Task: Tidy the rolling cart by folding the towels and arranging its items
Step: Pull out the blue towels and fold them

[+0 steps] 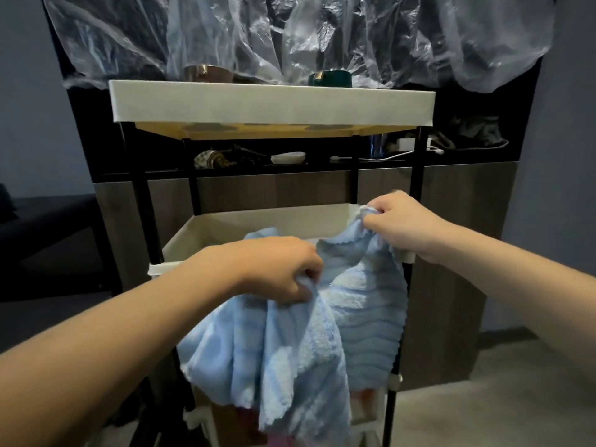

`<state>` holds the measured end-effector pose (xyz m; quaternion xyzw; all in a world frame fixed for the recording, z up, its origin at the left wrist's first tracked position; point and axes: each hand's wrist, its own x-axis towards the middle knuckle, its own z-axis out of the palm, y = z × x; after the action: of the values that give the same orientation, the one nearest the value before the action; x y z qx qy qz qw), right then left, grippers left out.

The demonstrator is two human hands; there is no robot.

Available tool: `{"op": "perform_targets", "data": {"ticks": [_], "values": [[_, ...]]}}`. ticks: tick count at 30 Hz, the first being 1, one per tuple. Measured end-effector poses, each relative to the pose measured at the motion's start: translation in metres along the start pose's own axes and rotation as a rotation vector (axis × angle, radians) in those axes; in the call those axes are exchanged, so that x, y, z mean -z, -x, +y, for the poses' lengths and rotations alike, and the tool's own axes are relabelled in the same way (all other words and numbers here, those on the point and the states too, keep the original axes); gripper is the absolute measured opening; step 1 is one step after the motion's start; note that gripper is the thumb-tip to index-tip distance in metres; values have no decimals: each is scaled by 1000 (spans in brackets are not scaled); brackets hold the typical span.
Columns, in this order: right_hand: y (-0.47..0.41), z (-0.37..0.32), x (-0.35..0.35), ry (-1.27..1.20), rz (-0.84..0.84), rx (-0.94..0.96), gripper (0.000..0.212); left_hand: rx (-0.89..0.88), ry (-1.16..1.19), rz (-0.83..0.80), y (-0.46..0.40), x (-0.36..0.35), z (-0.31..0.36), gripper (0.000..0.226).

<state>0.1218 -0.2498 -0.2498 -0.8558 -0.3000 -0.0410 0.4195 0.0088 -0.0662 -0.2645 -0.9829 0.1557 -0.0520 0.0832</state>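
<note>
A light blue fluffy towel [364,317] hangs in front of the rolling cart's middle tray [258,221], draping down over the lower tier. My left hand [280,272] pinches one upper edge of the towel near the tray's front. My right hand [406,224] grips another corner, raised at the tray's right rim. The cart has black posts and cream trays; its top tray [271,104] is seen from the side and slightly below. Part of the towel still lies inside the middle tray.
A brown bowl [208,74] and a dark green bowl [329,79] stand on the top tray. Crumpled clear plastic sheeting [290,33] hangs behind. A dark wooden cabinet [451,253] with a white dish and cables is behind the cart. Pinkish items show under the towel at the bottom tier.
</note>
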Motion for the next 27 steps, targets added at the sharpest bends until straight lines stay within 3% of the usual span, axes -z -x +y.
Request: {"op": "perform_targets", "data": {"ticks": [4, 6, 9, 14, 20, 23, 27], "values": [[-4, 2, 20, -160, -138, -1, 16, -4, 339, 201, 2, 15, -10, 12], [-7, 6, 27, -245, -128, -3, 23, -1, 672, 321, -4, 21, -12, 12], [-7, 11, 34, -370, -87, 7, 10, 75, 980, 405, -27, 21, -16, 9], [4, 22, 41, -398, -100, 35, 9, 106, 1061, 224, -67, 11, 7, 7], [16, 43, 57, -332, 28, 86, 21, 143, 944, 398, -71, 12, 17, 8], [22, 52, 54, -277, 77, 148, 15, 108, 816, 421, -69, 12, 12, 11], [32, 51, 51, -15, 77, 293, 25, 50, 731, 501, -69, 13, 13, 15]]}}
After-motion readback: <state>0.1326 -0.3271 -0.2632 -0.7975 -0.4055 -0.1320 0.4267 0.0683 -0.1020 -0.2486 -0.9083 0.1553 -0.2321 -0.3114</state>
